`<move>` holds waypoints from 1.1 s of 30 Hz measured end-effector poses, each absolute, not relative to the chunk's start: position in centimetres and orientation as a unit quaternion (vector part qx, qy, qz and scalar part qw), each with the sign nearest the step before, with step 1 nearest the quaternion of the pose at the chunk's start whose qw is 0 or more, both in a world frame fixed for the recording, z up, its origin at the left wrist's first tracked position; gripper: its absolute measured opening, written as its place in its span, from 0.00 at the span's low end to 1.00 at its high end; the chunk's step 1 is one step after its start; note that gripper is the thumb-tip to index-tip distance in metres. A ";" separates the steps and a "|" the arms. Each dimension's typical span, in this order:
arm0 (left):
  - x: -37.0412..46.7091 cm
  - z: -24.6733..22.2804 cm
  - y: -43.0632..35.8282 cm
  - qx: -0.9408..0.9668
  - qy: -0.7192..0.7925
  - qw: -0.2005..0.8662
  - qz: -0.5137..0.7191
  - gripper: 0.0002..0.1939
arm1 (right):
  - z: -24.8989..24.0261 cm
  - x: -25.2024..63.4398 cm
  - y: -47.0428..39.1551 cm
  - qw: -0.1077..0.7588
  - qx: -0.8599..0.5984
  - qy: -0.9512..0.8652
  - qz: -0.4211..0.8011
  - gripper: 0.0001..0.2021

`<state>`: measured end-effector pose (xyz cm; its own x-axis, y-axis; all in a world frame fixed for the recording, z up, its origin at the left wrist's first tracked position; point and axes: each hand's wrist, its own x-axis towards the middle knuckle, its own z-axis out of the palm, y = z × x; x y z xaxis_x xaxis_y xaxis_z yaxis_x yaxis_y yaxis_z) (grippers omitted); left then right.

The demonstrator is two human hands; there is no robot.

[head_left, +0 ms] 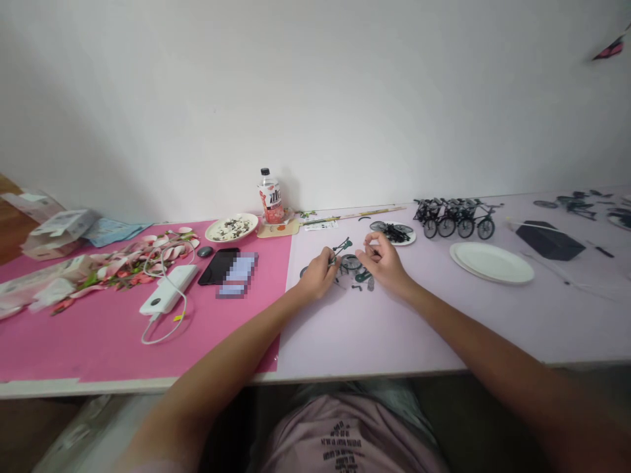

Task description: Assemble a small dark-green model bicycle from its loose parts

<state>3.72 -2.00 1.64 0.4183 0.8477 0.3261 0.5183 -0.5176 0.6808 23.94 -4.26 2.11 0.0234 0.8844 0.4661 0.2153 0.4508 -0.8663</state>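
wrinkled printed shirt nearest; left hand grasping spindly dark-green frame; right hand curled, grip unclear.

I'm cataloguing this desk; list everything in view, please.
Small clutter left out.
boxes: several, pale, far left
petals: many, pink, left
mask-like sheet: one, blue, left
power bank: one, white, left
phone: one, black, by power bank
speckled plate: one, white, rear left
bottle: one, clear, near wall
model bicycles: about four, black, rear right
parts plate: one, white, rear centre
stacked plates: two, white, right
hexagonal piece: one, black, right
ornament: one, pink-black, upper right
loose parts: several, dark, centre and far right
table covers: two, pink and lilac, tabletop
shirt: one, mauve, bottom
left hand: one, bare, holding dark part
right hand: one, bare, centre
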 end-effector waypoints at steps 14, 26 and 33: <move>4.3 0.1 -0.4 0.868 0.421 0.017 0.263 0.07 | 2.0 22.2 -4.9 0.484 -0.479 -0.654 0.329 0.26; 3.9 -0.2 -1.1 0.821 0.468 0.013 0.326 0.12 | 2.8 22.5 -5.3 0.505 -0.477 -0.598 0.400 0.29; 4.3 0.1 -1.3 0.842 0.446 -0.010 0.302 0.11 | 2.3 22.4 -5.0 0.513 -0.474 -0.622 0.354 0.28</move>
